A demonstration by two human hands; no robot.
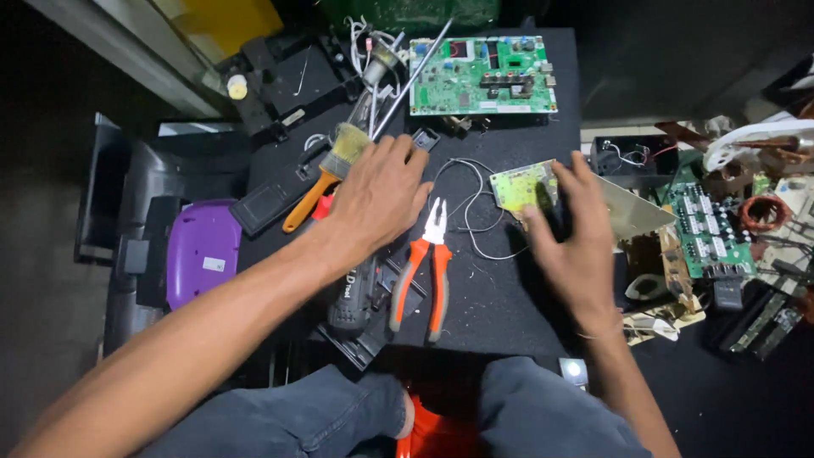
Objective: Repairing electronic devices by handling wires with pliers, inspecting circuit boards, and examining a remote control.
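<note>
My left hand hovers palm down over the black mat, fingers spread, just right of a paintbrush with an orange handle. Nothing is in it. My right hand reaches to a small yellow-green circuit board; its fingers touch the board's right edge. Thin wires loop from that board across the mat. Orange-handled pliers lie between my hands, jaws pointing away from me. A black tool body lies under my left wrist.
A large green circuit board lies at the mat's far edge, with a metal rod leaning beside it. A purple case sits at the left. Several boards, coils and parts are piled at the right. My knees are at the bottom.
</note>
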